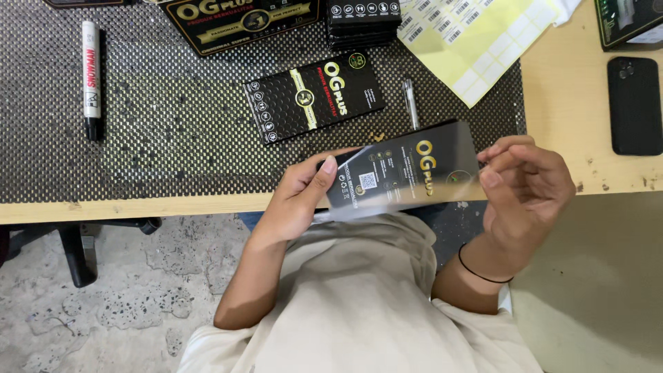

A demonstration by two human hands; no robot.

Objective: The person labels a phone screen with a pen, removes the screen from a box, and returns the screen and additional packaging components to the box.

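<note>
The black packet (404, 173), flat and glossy with gold and white print, sits in my two hands just off the near edge of the counter (573, 110), above my lap. The counter is pale wood, and a dark dotted mat (173, 131) covers most of it from nine o'clock across to about one o'clock. At twelve o'clock lies a sheet of yellow backing with white stickers (476, 41), running off the mat onto the wood. Beside it, toward eleven o'clock, stands a stack of black boxes (362, 21), and nearer me on the mat lies a single black box (314, 97) of the same kind, tilted. A black phone (634, 103) rests on bare wood at two o'clock.

My left hand (300, 197) grips the packet's left end, fingers clamped on it with the thumb on top. My right hand (525, 190) meets the packet's right edge, its fingers pinched together on that edge.

A white marker (90, 76) lies upright at ten o'clock, well apart. A clear pen (410, 102) lies just beyond the packet.
</note>
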